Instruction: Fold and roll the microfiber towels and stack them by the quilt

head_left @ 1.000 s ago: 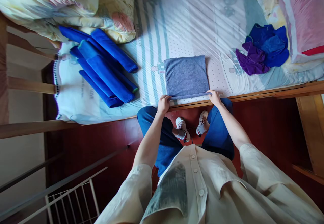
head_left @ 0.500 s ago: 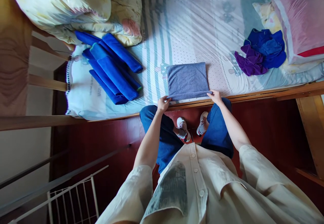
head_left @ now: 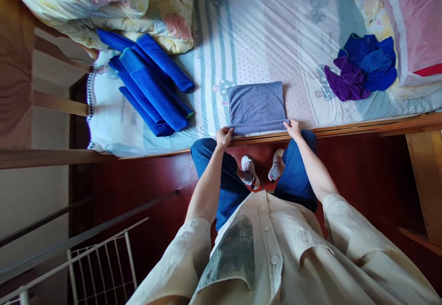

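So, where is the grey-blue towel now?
Head view, centre: the grey-blue towel lies folded at the edge of the bed, near corners in the left hand and right hand.

— Where do we have the folded towel (head_left: 256,105)?
— On the bed (head_left: 255,33), at its near edge, our left hand (head_left: 224,137) and right hand (head_left: 293,129) on its near corners.
— Beside it?
— Rolled towels (head_left: 152,84) to our left, near the pillow (head_left: 103,6); crumpled cloths (head_left: 362,66) to our right.

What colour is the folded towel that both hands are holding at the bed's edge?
The towel is plain greyish blue, seen in the head view.
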### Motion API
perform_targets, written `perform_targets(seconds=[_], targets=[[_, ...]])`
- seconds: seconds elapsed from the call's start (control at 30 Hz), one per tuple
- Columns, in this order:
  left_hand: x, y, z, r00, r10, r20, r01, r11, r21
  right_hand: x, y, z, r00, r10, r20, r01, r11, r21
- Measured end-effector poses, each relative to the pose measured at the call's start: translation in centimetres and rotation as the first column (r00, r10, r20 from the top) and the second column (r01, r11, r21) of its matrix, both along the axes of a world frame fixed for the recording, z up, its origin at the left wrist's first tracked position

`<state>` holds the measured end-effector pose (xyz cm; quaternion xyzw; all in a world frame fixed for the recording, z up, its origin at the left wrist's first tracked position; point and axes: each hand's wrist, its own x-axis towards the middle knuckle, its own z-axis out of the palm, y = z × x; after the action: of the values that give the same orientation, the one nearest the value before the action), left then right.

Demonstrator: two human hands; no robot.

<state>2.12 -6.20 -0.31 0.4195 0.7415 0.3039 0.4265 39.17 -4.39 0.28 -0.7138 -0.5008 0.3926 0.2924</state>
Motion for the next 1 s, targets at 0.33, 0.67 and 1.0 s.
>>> perform_targets(seconds=[0.33,0.67,1.0], targets=[[0.8,-0.8,-0.9,0.990,0.031,-0.138,-0.039,0.998,-0.054,-1.3,-0.1,0.0,0.977,-0.049,0.206,0.054,0.998,-0.021],[1.1,-1.2,-1.2,0.990,0.106,-0.089,-0.114,0.989,-0.098,-1.4,-0.1,0.3,0.973,-0.068,0.219,0.084,0.994,-0.063],[1.3,-1.6,-0.8,0.980,0.078,-0.183,-0.093,0.993,-0.071,-1.4,-0.1,0.8,0.979,-0.056,0.198,0.073,0.994,-0.076]])
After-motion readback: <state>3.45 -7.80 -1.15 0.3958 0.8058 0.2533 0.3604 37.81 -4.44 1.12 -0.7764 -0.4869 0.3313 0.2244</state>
